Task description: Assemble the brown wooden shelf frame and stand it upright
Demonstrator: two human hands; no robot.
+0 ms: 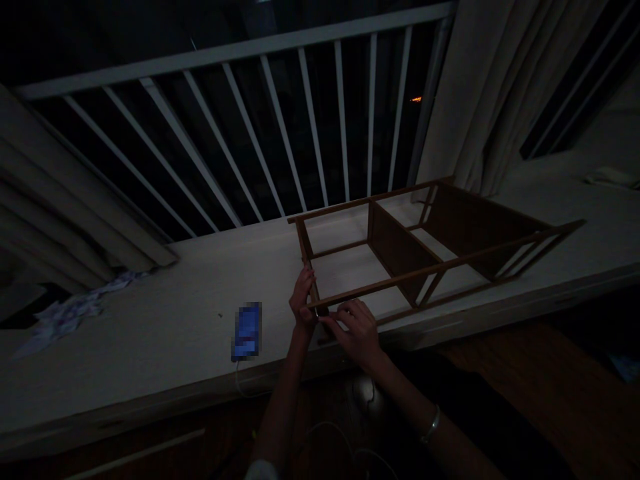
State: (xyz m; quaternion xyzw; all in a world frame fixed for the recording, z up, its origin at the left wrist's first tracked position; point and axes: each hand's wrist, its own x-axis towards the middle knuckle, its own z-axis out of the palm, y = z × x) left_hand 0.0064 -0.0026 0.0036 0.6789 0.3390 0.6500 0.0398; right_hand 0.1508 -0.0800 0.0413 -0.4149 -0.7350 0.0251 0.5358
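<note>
A brown wooden shelf unit (405, 277), with an open frame and flat boards, lies on its side on the pale window ledge. My left hand (303, 297) is closed round the end rail at its near left corner. At that same corner, my right hand (357, 327) pinches a small shiny metal piece (317, 312) between thumb and fingers, against the frame. The dim light and my fingers hide the exact shape of that piece. A bracelet is on my right wrist.
A lit phone (247, 331) with a white cable lies on the ledge (175, 320) left of my hands. Behind stands a white railing (265, 140) between curtains (480, 93). A crumpled patterned cloth (75, 310) lies at the left. Wooden floor (545, 373) is below the ledge.
</note>
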